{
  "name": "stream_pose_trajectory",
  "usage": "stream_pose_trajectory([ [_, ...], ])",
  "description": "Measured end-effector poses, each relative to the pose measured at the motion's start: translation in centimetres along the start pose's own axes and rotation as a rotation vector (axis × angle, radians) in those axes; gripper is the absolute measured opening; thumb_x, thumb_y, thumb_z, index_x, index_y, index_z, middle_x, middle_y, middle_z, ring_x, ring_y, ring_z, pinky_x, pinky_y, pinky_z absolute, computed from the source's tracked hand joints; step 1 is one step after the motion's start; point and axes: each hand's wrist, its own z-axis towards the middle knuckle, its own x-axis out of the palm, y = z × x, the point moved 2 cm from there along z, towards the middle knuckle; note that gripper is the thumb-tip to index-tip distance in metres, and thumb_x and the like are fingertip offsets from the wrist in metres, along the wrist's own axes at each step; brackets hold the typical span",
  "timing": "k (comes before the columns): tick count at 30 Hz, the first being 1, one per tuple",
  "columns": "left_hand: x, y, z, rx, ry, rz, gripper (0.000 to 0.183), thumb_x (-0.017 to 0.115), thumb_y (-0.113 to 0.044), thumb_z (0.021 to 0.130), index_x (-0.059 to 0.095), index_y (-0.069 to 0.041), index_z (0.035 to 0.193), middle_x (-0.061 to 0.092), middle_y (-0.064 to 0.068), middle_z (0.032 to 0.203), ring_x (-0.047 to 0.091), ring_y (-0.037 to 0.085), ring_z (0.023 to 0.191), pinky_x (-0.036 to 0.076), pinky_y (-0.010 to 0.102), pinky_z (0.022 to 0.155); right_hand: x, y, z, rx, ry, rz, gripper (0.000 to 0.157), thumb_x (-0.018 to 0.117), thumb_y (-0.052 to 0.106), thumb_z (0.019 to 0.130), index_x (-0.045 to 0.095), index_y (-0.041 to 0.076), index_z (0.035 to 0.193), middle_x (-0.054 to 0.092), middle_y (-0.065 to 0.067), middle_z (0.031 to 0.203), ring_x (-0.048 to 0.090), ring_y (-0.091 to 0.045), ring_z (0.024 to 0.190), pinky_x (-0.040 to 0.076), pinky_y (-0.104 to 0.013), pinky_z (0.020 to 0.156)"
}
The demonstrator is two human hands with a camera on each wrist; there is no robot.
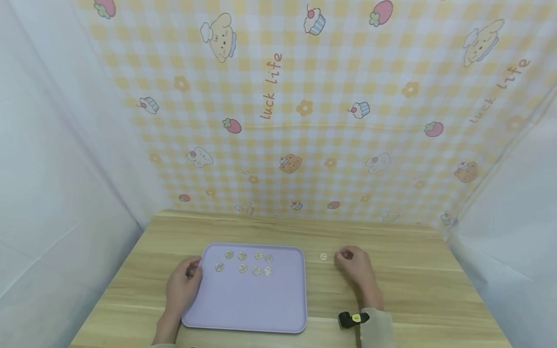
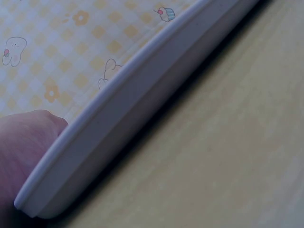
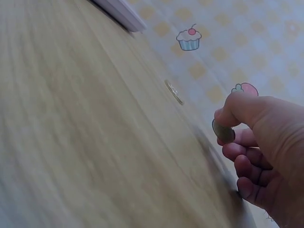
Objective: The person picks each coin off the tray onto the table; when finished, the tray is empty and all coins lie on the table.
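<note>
A lilac tray point(image 1: 243, 304) lies on the wooden table, with several coins point(image 1: 242, 268) in two uneven rows on its far half. At the tray's left rim my left hand point(image 1: 183, 285) grips the edge with curled fingers. The left wrist view shows part of that hand point(image 2: 28, 147) against the tray's pale side wall point(image 2: 128, 99). My right hand point(image 1: 356, 265) is held to the right of the tray. Its thumb and index finger pinch a coin point(image 3: 223, 131), plain in the right wrist view. Another coin point(image 1: 323, 256) lies on the table between tray and right hand.
A wooden tabletop point(image 1: 413, 285) surrounds the tray. Behind it hangs a yellow-checked cloth point(image 1: 278, 140) printed with cartoon animals, cupcakes and strawberries. White fabric hangs at both sides. A black strap point(image 1: 353, 319) with a yellow label is at my right wrist.
</note>
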Motion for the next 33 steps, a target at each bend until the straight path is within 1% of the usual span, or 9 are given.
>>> stream_pose_trajectory([
  [2,0.0,-0.1,0.0,-0.002,0.000,0.000,0.032,0.061,-0.012,0.094,0.064,-0.008,0.126,0.069,0.007,0.104,0.058,0.012,0.084,0.051,0.018,0.067,0.0,0.0,0.0,0.002,0.003,0.002,0.019,0.069,0.017,0.085,0.073,0.004,0.099,0.069,-0.006,0.091,0.061,-0.017,0.083,0.051,-0.030,0.076],
  [7,0.0,-0.1,-0.1,0.002,0.000,0.006,0.032,0.061,-0.012,0.094,0.063,-0.007,0.126,0.070,0.008,0.105,0.059,0.013,0.084,0.051,0.017,0.067,0.2,0.1,-0.1,-0.016,0.056,0.002,0.017,0.071,0.017,0.084,0.073,0.006,0.097,0.067,-0.004,0.089,0.059,-0.015,0.081,0.050,-0.029,0.074],
  [14,0.1,0.1,0.0,0.006,-0.006,0.015,0.031,0.062,-0.012,0.094,0.064,-0.007,0.125,0.070,0.007,0.104,0.059,0.012,0.083,0.051,0.018,0.066,0.4,0.1,-0.2,-0.049,0.083,-0.032,0.025,0.069,0.016,0.088,0.072,0.002,0.109,0.065,-0.006,0.092,0.057,-0.017,0.083,0.049,-0.032,0.076],
  [20,0.2,0.0,0.1,0.007,-0.004,0.012,0.031,0.061,-0.012,0.095,0.064,-0.007,0.125,0.069,0.007,0.103,0.059,0.014,0.083,0.051,0.018,0.066,0.4,0.3,0.0,-0.051,0.089,-0.056,0.028,0.069,0.016,0.089,0.071,0.002,0.113,0.065,-0.007,0.095,0.058,-0.019,0.086,0.050,-0.035,0.077],
  [25,0.1,0.7,-0.5,-0.006,-0.007,0.024,0.031,0.062,-0.012,0.094,0.064,-0.007,0.124,0.070,0.007,0.102,0.059,0.013,0.083,0.050,0.018,0.066,1.2,0.0,-0.2,-0.037,0.120,-0.062,0.030,0.069,0.018,0.090,0.069,0.002,0.115,0.065,-0.009,0.099,0.060,-0.021,0.090,0.052,-0.039,0.080],
  [27,0.1,0.8,-0.5,-0.011,-0.008,0.022,0.031,0.061,-0.013,0.095,0.064,-0.008,0.125,0.069,0.007,0.103,0.059,0.014,0.083,0.050,0.019,0.066,1.3,0.0,0.1,-0.051,0.125,-0.057,0.033,0.068,0.019,0.091,0.068,0.002,0.118,0.065,-0.011,0.102,0.061,-0.023,0.092,0.053,-0.043,0.083],
  [29,0.3,0.7,-0.4,-0.018,-0.006,0.023,0.031,0.061,-0.014,0.095,0.064,-0.009,0.125,0.069,0.006,0.103,0.059,0.015,0.084,0.049,0.019,0.067,1.1,-0.2,0.3,-0.054,0.135,-0.045,0.037,0.066,0.022,0.092,0.065,0.001,0.123,0.065,-0.013,0.108,0.061,-0.026,0.097,0.053,-0.047,0.087],
  [31,0.5,0.5,-0.1,-0.011,0.000,0.008,0.030,0.060,-0.014,0.096,0.063,-0.009,0.126,0.068,0.007,0.104,0.059,0.016,0.085,0.049,0.020,0.068,0.7,-0.2,0.6,-0.066,0.120,-0.044,0.040,0.065,0.023,0.094,0.061,0.001,0.127,0.064,-0.016,0.113,0.061,-0.029,0.101,0.052,-0.049,0.091],
  [33,0.7,0.3,0.1,-0.001,-0.004,-0.007,0.030,0.060,-0.012,0.095,0.064,-0.008,0.125,0.068,0.007,0.103,0.059,0.017,0.086,0.049,0.021,0.069,0.3,0.3,0.6,-0.090,0.102,-0.044,0.041,0.063,0.023,0.096,0.059,0.000,0.130,0.062,-0.018,0.115,0.060,-0.031,0.103,0.052,-0.050,0.091],
])
